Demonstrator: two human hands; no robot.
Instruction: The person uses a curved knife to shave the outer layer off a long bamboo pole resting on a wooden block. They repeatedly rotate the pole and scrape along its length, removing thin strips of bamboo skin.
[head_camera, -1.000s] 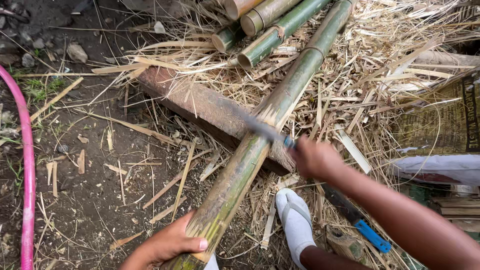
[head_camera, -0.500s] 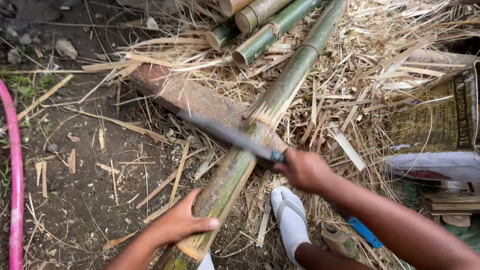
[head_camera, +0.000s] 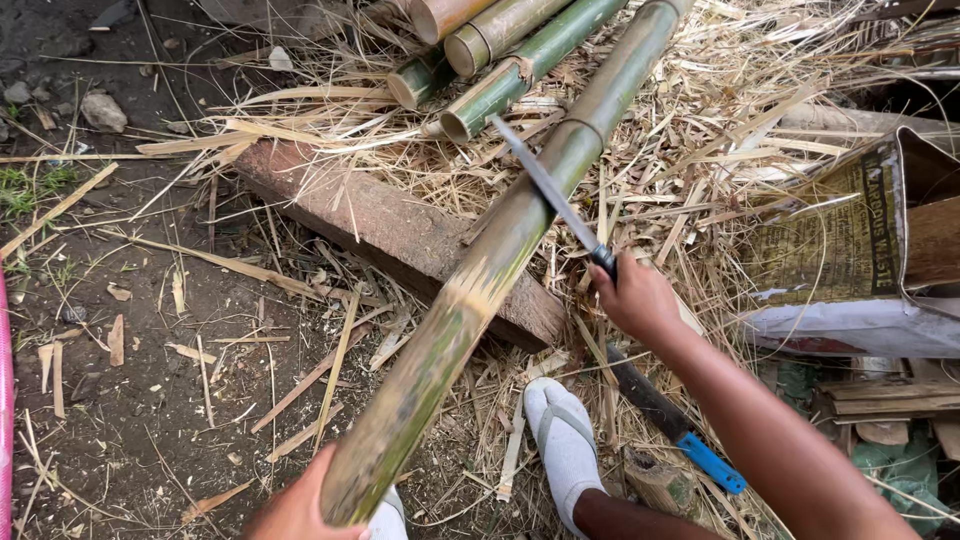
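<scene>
— How much of the work is done?

— Part of the skin is seen to be shaved off the bamboo pole (head_camera: 480, 270): a pale stripped patch is shown near its middle, where it is propped on a wooden block (head_camera: 400, 235). Green skin is left on the length above that patch, so it may be judged that much is left. Shavings and straw (head_camera: 700, 190) are scattered around.

— What is held?

— A long knife (head_camera: 550, 190) is gripped by the right hand (head_camera: 635, 300), the fingers closed around the handle, the blade raised and slanted over the pole just beyond them. The near end of the pole is held by the left hand (head_camera: 300, 510) at the bottom edge; its fingers are mostly cut off, so the grip cannot be told.

— What else is near?

— A foot in a white sandal (head_camera: 562, 440) is placed just below the right hand, beside a blue-handled tool (head_camera: 680, 425). More cut bamboo (head_camera: 500, 60) is stacked well beyond the blade.
</scene>
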